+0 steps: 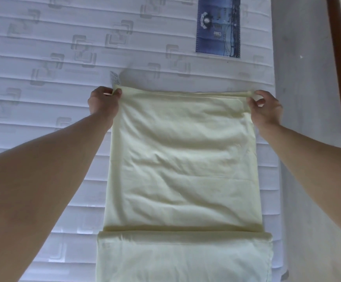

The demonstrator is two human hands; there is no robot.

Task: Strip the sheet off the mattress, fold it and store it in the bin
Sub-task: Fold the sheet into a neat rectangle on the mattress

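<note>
Folded pale-yellow sheet point(181, 165) lies flat on the bare mattress point(43, 98); left hand point(102, 104) and right hand point(266, 107) each pinch a far corner, blue label point(218, 27) beyond.

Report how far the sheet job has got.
Stripping looks done: the mattress lies bare. Folding is in hand: the left hand and right hand each pinch a far corner of the partly folded sheet. Left: finishing the folds and binning; no bin in view.
</note>
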